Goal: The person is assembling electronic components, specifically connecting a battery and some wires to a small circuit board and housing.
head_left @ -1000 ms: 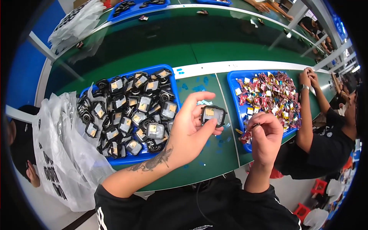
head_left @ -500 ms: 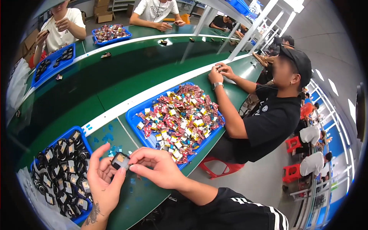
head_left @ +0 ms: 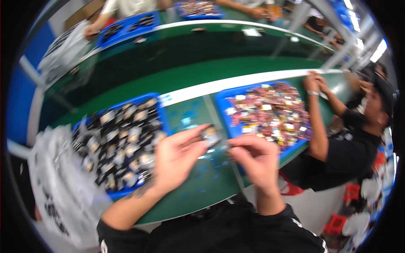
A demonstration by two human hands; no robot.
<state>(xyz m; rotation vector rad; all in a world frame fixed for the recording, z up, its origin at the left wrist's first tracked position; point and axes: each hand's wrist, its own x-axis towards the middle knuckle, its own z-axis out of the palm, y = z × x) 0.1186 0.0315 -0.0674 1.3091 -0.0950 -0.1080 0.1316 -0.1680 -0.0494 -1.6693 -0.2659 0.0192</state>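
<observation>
Between the thumb and fingers of my left hand (head_left: 177,156) is a small black electronic part with a pale square face (head_left: 210,135). My right hand (head_left: 258,162) is just to its right, thumb and fingers pinched together. Blur hides what that pinch holds, if anything; a tiny dark spot shows at the fingertips. The two hands are apart. Left of my left hand, a blue tray (head_left: 165,120) is heaped with similar black parts (head_left: 122,143). Beyond my right hand stands a second blue tray (head_left: 224,114), full of small reddish, white and yellow pieces (head_left: 270,111).
Blue scraps (head_left: 187,120) litter the green table (head_left: 190,181). A clear plastic bag (head_left: 63,181) hangs at the left. Past the white rail (head_left: 219,85) runs a dark green belt (head_left: 168,63) with a few parts. A co-worker (head_left: 346,147) sits at the right; others work opposite.
The view has swung left, so trays and co-worker appear further right. My right hand has come away from the black part, which stays in my left hand.
</observation>
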